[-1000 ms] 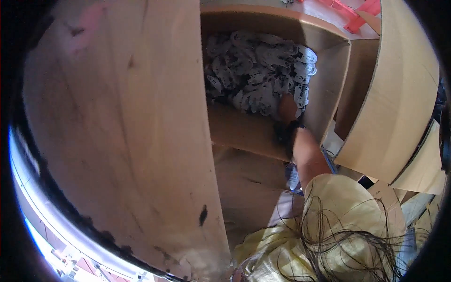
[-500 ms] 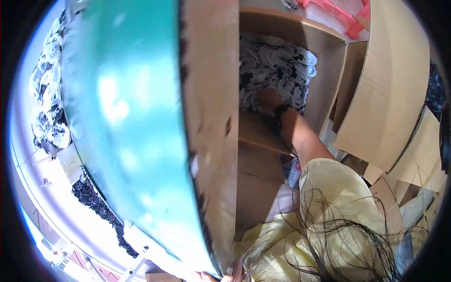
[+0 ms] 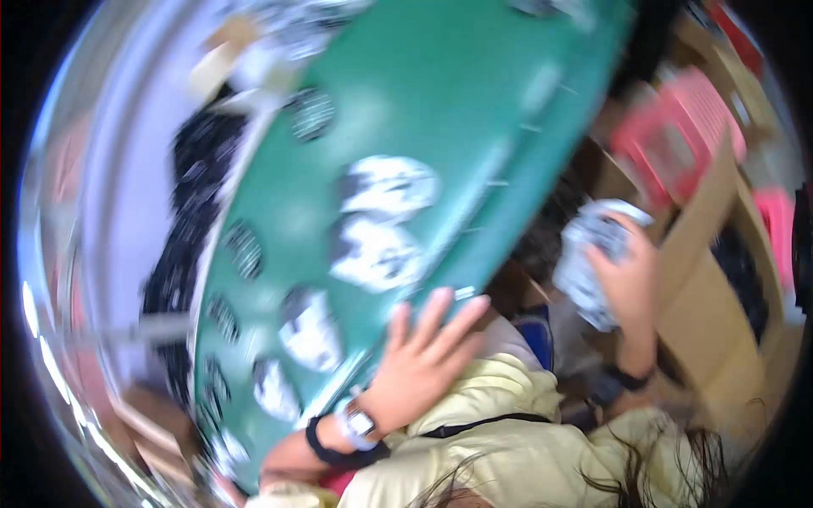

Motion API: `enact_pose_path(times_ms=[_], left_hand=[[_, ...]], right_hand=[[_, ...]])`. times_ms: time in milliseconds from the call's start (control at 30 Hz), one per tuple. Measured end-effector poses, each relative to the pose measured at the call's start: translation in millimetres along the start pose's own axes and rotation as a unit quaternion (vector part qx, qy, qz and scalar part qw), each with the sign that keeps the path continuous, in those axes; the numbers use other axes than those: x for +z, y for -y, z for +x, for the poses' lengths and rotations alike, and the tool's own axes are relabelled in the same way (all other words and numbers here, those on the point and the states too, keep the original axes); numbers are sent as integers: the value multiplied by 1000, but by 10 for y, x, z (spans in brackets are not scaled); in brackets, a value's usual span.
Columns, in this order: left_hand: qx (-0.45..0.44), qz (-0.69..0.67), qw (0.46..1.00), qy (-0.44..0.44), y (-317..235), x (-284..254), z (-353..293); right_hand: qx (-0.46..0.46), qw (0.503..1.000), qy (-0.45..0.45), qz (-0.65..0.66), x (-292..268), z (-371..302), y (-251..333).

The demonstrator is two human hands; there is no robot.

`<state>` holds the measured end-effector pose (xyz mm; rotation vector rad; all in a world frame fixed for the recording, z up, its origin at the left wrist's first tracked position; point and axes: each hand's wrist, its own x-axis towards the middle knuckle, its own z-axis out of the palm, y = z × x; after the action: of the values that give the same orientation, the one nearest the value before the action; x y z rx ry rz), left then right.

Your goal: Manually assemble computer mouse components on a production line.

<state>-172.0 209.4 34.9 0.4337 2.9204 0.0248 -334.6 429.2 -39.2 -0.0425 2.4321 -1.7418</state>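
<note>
My left hand [image 3: 428,364], with a watch and a dark band at its wrist, lies at the near edge of a green table [image 3: 406,93]. Its fingers are spread and hold nothing. Off the table's right side, my right hand [image 3: 625,275] grips a bunch of white-and-grey pieces [image 3: 584,262]; blur hides their exact kind. Two white oval pieces with dark patches, an upper one [image 3: 389,186] and a lower one [image 3: 377,252], lie on the table beyond my left hand. Nearer the left edge are another white piece [image 3: 312,330] and several small dark striped ovals [image 3: 244,250].
An open cardboard box [image 3: 707,330] stands to the right with dark stuff inside. Behind it is a pink plastic stool [image 3: 669,140]. Black material [image 3: 203,169] lies along the table's far left side, and more blurred white pieces [image 3: 292,34] sit at the top.
My view has swung to the green tabletop. My right hand has come out of a carton of white-and-black pieces and now holds a bunch. My left hand now shows fully at the table edge.
</note>
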Motion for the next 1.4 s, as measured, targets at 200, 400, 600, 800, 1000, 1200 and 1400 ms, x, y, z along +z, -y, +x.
enact_pose_path(times_ms=[200, 400, 600, 800, 1000, 1200, 1400], left_hand=[[25, -182, 965, -185, -14, -228, -727], [-361, -230, 768, -476, -117, 12, -1882], [-455, -368, 268, -765, -126, 220, -2649], [-629, -209, 344, -665, 181, 643, -3519], [-613, -221, 307, -693, 301, 753, -3983], [-660, -170, 274, -679, 276, 690, -4510], [-713, -105, 224, -656, 664, 1145, -5534]], right_hand=[[-344, 922, 149, -92, -95, -96, 1438], [-431, 664, 609, -41, 2207, -955, 2919], [-325, 640, 696, -7, 4215, -2789, 2344], [-230, 626, 745, 20, 4601, -3653, 2041], [-65, 527, 839, -120, 4547, -3382, 2489], [-116, 473, 865, -120, 4258, -2655, 2573], [-421, 464, 761, -166, 3864, -2384, 2387]])
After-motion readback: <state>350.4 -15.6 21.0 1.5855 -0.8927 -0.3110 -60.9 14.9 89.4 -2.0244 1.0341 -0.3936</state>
